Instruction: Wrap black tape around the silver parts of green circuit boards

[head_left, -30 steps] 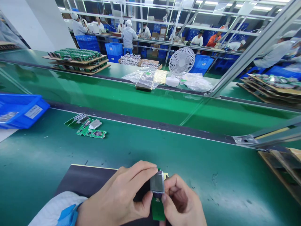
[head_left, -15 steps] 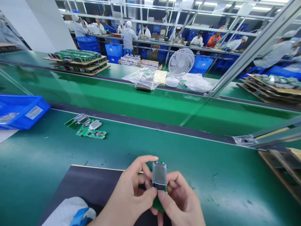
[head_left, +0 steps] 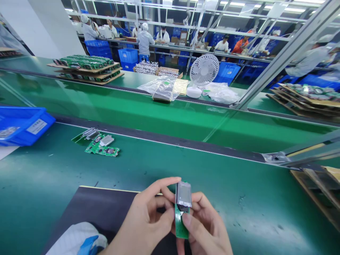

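Holding a small green circuit board (head_left: 181, 223) upright between both hands, the person has it just above the near edge of the table (head_left: 217, 184), over a dark mat (head_left: 106, 209). A grey display module (head_left: 183, 194) sits on the board's upper half. Compared with half a second ago, the board has turned a little: the display, which then faced the camera almost squarely, now shows more of its edge, and more bare green board shows below it. A second ago the display was lower and partly hidden between the fingers.

The left hand (head_left: 148, 223) pinches the board from its left side, forefinger stretched to the top of the display and thumb pressed near the display's lower edge. The right hand (head_left: 204, 230) pinches it from the other side, thumb on the board's face just under the display, fingers curled behind. Judging by this, the display is being seated or checked on the board rather than set down.

Beyond the left hand, well apart, a few loose circuit boards (head_left: 102, 145) lie on the table, and further left a blue bin (head_left: 21, 125). Far beyond both hands stand a white fan (head_left: 203, 72) and clear plastic bags (head_left: 164, 88); other workers stand at the back.
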Motion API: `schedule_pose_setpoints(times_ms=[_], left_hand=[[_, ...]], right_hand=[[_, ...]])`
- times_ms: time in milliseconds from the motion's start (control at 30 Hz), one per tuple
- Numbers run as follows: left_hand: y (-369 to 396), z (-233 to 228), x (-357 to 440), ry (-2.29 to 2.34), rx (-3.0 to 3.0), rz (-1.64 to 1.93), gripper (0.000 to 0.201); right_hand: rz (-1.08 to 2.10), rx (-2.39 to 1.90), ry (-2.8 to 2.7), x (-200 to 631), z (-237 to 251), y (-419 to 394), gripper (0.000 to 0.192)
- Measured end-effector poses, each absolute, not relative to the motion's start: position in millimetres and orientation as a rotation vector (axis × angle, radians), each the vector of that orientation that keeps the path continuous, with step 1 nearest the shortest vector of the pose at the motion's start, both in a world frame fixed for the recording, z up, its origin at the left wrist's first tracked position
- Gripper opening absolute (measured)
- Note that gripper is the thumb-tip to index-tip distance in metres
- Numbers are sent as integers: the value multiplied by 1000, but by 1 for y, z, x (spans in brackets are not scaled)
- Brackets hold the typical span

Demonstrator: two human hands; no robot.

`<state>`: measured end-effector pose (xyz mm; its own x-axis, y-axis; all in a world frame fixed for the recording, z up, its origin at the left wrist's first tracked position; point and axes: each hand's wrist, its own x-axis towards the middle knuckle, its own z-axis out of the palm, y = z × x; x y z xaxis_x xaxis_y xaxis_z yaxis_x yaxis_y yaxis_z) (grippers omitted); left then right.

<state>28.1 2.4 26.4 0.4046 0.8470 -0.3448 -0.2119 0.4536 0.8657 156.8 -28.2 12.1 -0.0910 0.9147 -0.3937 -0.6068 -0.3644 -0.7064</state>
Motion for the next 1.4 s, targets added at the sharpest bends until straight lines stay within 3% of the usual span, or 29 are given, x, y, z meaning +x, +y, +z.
schedule_pose_setpoints(times_ms=[267, 567, 800, 1400], left_hand=[[-2, 27, 29, 900, 918, 746, 45], [1, 21, 32, 933, 871, 781, 44], [2, 24, 35, 1026, 994, 743, 35], [3, 25, 30, 956, 910, 676, 45]], right_hand=[[1702, -991, -387, 155, 13, -28, 22], [1680, -1080, -379, 158, 13, -28, 20], [1555, -1128, -427, 150, 11, -30, 29], [1584, -1111, -510, 153, 9, -30, 25]])
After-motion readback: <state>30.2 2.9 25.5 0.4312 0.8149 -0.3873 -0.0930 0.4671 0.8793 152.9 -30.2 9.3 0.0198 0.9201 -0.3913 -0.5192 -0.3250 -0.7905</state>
